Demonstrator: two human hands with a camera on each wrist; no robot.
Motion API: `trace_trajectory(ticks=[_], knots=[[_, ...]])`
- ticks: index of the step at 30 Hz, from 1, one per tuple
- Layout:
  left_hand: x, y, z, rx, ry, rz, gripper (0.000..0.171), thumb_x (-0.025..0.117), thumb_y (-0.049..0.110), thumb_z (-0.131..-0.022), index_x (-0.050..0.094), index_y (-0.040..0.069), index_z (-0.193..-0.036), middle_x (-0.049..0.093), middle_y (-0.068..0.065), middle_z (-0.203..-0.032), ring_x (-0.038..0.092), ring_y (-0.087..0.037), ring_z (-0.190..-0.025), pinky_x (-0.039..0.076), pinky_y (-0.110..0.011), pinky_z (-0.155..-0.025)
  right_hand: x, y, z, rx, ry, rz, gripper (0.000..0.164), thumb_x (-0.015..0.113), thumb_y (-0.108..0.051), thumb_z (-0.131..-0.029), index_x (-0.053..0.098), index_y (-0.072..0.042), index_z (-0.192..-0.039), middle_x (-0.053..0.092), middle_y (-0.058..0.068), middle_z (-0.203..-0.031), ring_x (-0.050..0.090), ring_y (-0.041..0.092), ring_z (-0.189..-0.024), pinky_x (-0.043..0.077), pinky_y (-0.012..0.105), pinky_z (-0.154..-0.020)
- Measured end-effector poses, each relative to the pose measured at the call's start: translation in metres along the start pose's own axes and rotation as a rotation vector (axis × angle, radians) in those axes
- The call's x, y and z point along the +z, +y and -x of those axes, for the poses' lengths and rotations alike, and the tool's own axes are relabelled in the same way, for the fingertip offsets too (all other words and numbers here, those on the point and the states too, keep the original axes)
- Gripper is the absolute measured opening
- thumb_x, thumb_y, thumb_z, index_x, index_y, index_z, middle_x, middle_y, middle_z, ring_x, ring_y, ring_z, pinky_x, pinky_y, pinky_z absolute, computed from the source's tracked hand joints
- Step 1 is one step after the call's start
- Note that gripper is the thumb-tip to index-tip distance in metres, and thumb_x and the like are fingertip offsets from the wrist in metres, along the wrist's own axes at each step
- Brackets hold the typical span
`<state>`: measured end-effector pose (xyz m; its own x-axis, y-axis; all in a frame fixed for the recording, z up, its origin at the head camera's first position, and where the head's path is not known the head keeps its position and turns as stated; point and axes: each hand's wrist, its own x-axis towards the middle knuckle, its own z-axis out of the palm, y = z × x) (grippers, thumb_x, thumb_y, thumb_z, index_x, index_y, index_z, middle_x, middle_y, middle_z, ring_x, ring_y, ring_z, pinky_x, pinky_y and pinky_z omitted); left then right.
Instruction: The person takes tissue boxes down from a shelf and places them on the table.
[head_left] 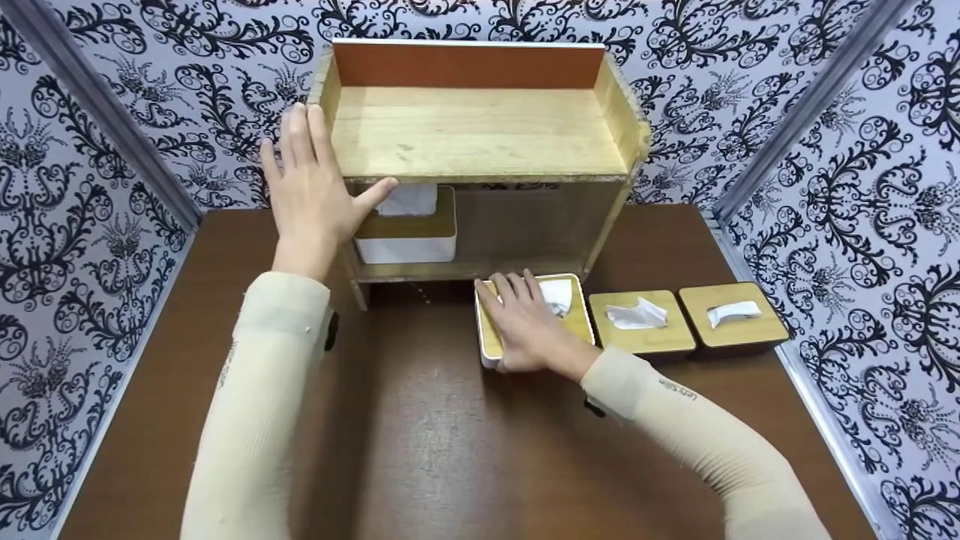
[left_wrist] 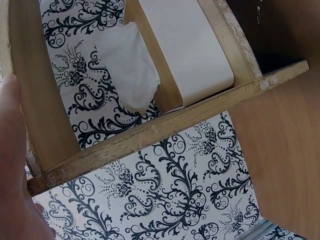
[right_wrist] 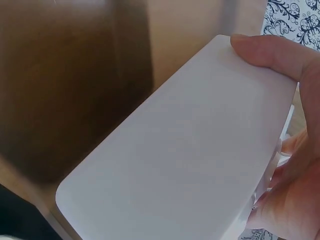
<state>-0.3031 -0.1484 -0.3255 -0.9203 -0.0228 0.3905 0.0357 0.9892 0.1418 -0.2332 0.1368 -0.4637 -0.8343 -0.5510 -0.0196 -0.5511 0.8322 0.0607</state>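
Observation:
My right hand [head_left: 529, 330] grips a white tissue box [head_left: 577, 324] with a wooden lid, at the front of a wooden shelf unit [head_left: 480, 135]. In the right wrist view the thumb [right_wrist: 265, 50] presses one end of the box's white side, and the other fingers lie over the lid. With its fingers straight and spread, my left hand [head_left: 306, 187] rests against the shelf's upper left side. Just below it, a second tissue box [head_left: 405, 249] stands in the lower compartment at the left; the left wrist view shows its white wall [left_wrist: 192, 50] and tissue.
Two more tissue boxes, a nearer one [head_left: 652, 342] and a farther one [head_left: 739, 334], sit in a row on the right of the brown table [head_left: 442, 450]. Patterned walls [head_left: 877, 195] with metal edge strips close off the back and both sides.

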Motion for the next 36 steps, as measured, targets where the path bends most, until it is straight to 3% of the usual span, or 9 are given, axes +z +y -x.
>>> trace_trajectory(ticks=[14,36], knots=[[-0.001,0.0,0.0,-0.013,-0.031,-0.011,0.126,0.035,0.091,-0.074,-0.016,0.01,-0.155,-0.012,-0.015,-0.164,-0.006,-0.031,-0.153,-0.005,-0.055,-0.123,0.023,-0.001,0.001,0.013,-0.058,-0.051,0.132,0.085,-0.058,-0.056,0.014,-0.009,-0.156,0.028,0.025,-0.156,0.028,0.043,-0.143,0.009,0.06,-0.121],[-0.001,0.002,-0.002,-0.012,-0.036,-0.03,0.125,0.034,0.091,-0.074,-0.016,0.009,-0.154,-0.011,-0.017,-0.163,-0.005,-0.032,-0.153,-0.005,-0.056,-0.123,0.054,0.005,-0.006,0.029,-0.047,-0.06,0.125,0.079,-0.059,-0.057,0.021,-0.007,-0.154,0.033,0.024,-0.152,0.032,0.041,-0.14,0.015,0.06,-0.12]])
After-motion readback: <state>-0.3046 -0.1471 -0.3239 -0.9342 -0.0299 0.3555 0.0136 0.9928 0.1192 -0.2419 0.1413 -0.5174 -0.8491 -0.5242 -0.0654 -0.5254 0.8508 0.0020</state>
